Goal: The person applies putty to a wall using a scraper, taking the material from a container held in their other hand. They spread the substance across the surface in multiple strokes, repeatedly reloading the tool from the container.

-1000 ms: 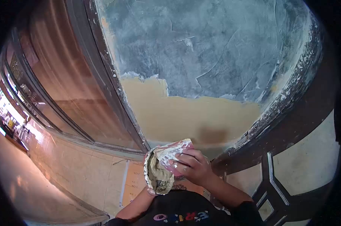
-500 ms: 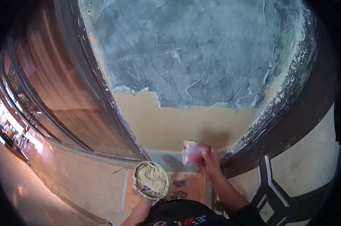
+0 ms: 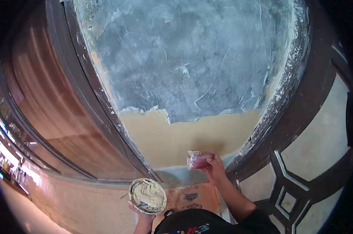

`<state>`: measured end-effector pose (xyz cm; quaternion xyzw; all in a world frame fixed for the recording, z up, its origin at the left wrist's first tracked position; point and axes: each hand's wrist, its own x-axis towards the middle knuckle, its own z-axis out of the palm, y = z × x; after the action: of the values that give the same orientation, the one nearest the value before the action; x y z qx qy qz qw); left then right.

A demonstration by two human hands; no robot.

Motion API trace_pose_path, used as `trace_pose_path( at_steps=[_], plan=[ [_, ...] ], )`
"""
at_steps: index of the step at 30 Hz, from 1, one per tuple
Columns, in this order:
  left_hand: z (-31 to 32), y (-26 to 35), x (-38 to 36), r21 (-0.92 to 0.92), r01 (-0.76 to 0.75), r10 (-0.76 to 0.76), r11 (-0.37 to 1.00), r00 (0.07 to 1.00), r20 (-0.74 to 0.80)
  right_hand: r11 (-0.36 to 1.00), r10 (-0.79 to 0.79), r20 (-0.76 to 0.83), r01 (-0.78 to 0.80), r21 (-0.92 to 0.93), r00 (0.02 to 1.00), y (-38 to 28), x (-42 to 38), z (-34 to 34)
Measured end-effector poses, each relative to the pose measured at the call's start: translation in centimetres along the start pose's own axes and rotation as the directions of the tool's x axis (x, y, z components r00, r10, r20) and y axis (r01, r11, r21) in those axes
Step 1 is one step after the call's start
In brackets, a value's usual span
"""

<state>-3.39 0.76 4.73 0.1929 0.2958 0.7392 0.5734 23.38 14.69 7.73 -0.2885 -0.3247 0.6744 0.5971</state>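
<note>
My left hand (image 3: 140,213) grips a round tub (image 3: 164,204) from below, close to my body. Thick cream putty (image 3: 148,193) with swirls on its surface fills it, and residue crusts the rim. In my right hand (image 3: 216,172), thumb pressed on its face, is a reddish putty spreader (image 3: 201,160) smeared with pale putty. It sits in front of the lower part of the wall panel, casting a shadow there. Cream putty (image 3: 176,136) covers a band across this lower part, meeting rough grey-blue plaster (image 3: 176,66) along a ragged edge above.
A dark frame (image 3: 102,97) with a brown glazed panel (image 3: 59,101) borders the wall on the left. At right runs a paint-flecked dark frame (image 3: 279,95) beside dark lattice trim (image 3: 291,171). An orange-brown stained sheet (image 3: 201,199) lies on the tiled floor (image 3: 83,201).
My view has shifted slightly. The tub has moved a little left and down in view. The spreader stays near the lower wall, its face tilted differently.
</note>
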Motion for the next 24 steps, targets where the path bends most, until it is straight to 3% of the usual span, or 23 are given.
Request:
trace_pose_path(
  at_steps=[3,5,7,8,11,13,15,16,17,19,20,24],
  plan=[
    [-1.7,1.0,1.3,-0.050,0.042,-0.037,0.998,0.994,0.100,0.997,-0.028,0.043,0.025,0.074,0.999,1.3,0.7,0.7],
    [-2.3,1.5,2.1,-0.046,0.044,-0.039,0.998,0.993,0.108,0.998,-0.038,0.024,0.037,0.053,0.999,1.4,0.6,1.8],
    [-2.8,1.9,2.5,-0.041,0.033,-0.033,0.999,0.999,0.016,0.998,-0.047,0.006,0.047,0.033,0.999,1.6,0.8,2.6],
    [-3.8,2.5,3.2,-0.025,0.025,-0.022,0.999,0.991,0.131,0.999,-0.038,0.037,0.037,0.039,0.999,1.9,1.0,2.8],
    [-5.5,3.0,4.3,-0.064,0.047,-0.039,0.997,0.992,0.123,0.999,-0.044,0.019,0.043,0.033,0.999,2.7,0.9,4.0],
    [-5.8,3.7,4.7,-0.009,0.043,-0.041,0.999,0.985,0.169,0.998,-0.059,-0.027,0.060,0.020,0.998,3.2,0.7,4.6],
    [-5.8,4.2,5.1,0.107,0.058,-0.067,0.993,0.994,0.081,0.993,-0.121,-0.056,0.122,0.003,0.991,3.6,0.3,4.6],
    [-8.5,3.8,5.7,-0.204,0.170,-0.173,0.964,0.985,0.001,0.992,-0.128,-0.065,0.129,0.004,0.990,3.4,0.1,4.2],
    [-9.0,4.0,6.2,-0.199,0.180,-0.182,0.963,0.983,0.008,0.991,-0.117,-0.047,0.114,-0.065,0.992,2.9,-0.2,3.5],
    [-9.9,4.2,7.0,-0.045,0.087,-0.079,0.995,0.984,0.163,0.985,-0.115,-0.041,0.109,-0.131,0.992,2.1,-0.3,3.0],
    [-6.8,5.4,6.5,0.089,0.046,-0.064,0.995,0.977,0.204,0.983,-0.129,-0.062,0.119,-0.143,0.990,1.6,-0.3,3.0],
    [-6.7,5.8,7.1,0.170,0.039,-0.077,0.985,0.973,0.219,0.966,-0.232,-0.138,0.212,-0.149,0.963,-0.7,0.9,4.2]
  ],
)
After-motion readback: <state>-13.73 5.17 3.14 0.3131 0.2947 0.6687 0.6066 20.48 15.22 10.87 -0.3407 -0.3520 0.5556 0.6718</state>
